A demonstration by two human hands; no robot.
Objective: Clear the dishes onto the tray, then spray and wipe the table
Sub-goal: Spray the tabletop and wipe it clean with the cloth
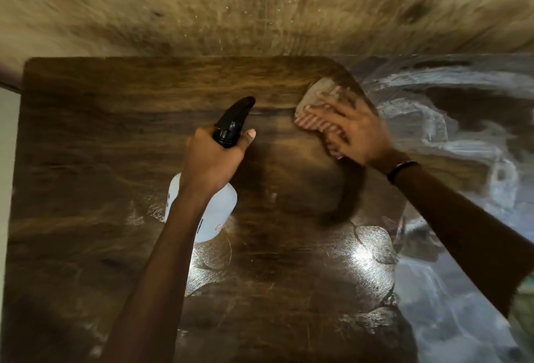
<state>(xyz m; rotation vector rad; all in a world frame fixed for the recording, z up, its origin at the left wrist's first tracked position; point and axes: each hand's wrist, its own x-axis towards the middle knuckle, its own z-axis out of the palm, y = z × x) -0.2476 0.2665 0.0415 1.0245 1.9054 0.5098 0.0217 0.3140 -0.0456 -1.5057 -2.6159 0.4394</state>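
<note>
Your left hand (212,160) gripped the white plastic spray bottle (215,212), black nozzle aimed away; your right hand's (355,128) fingers pressed a blurred, seemingly striped cloth (315,102) on the wooden counter (86,131).

Right hand (357,128) and cloth (316,108) are blurred; the table (86,131) is cut off below.

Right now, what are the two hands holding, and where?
The left hand grips the spray bottle at its neck. The right hand presses the cloth flat on the table.
</note>
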